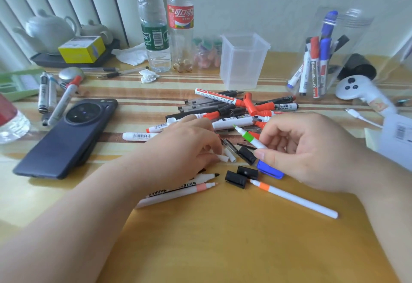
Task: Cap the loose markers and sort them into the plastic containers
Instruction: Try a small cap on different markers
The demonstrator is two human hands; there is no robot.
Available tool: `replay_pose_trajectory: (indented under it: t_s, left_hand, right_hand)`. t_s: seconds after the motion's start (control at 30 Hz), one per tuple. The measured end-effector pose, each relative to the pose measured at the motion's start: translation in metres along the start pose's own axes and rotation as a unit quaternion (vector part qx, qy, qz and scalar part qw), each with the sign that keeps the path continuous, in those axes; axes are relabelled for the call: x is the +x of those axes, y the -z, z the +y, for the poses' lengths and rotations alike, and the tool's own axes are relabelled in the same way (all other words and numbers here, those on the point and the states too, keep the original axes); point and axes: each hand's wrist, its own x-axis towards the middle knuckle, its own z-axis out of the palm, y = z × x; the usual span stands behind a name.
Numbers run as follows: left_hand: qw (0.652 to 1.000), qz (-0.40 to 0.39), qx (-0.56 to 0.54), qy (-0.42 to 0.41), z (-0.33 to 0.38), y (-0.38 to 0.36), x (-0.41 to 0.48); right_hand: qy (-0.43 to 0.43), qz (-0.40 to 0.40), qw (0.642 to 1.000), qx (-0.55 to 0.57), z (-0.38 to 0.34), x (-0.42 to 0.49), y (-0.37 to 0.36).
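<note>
Toward the middle of the tabletop (124, 88), the left grip (185, 146) curls over a small white cap (223, 158), apparently pinching it, though the fingers hide the contact. Just right, the right grip (310, 148) pinches the uncapped, white-barrelled green-banded marker (250, 138), its long axis slanting up-left, bare tip above the cap

On the striped wooden table (223, 249), a heap of white-barrelled markers (234, 108) lies in the middle. Behind it stands a translucent square plastic cup (243, 59). To the right of that cup, a clear plastic container (356, 37) holds upright markers. A dark flat smartphone (66, 135) lies left of the heap. Before the heap, small black plastic caps (236, 179) lie between the left hand (185, 146), which pinches a short white plastic cap (223, 158), and the right hand (307, 153), which holds a green-banded white marker (250, 138).
</note>
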Motion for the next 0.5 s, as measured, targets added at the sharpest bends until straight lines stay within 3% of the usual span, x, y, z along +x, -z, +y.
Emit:
replay_pose_trajectory:
  t_s: [0.17,0.3,0.4,0.5]
  left_hand:
    - [0.976,0.095,-0.196,0.008,-0.006,0.006,-0.008]
    - [0.881,0.144,-0.449,-0.039,0.000,0.014,-0.018]
    - [0.853,0.151,-0.495,-0.059,0.008,0.015,-0.021]
    - [0.841,0.137,-0.519,-0.067,0.015,0.013,-0.023]
  right_hand:
    - [0.002,0.026,0.997,0.075,0.002,0.002,-0.001]
    - [-0.057,0.017,0.952,0.299,-0.003,0.007,-0.007]
    - [-0.072,0.016,0.902,0.426,-0.009,0.010,-0.017]
    - [-0.011,0.007,0.887,0.461,-0.018,0.007,-0.024]
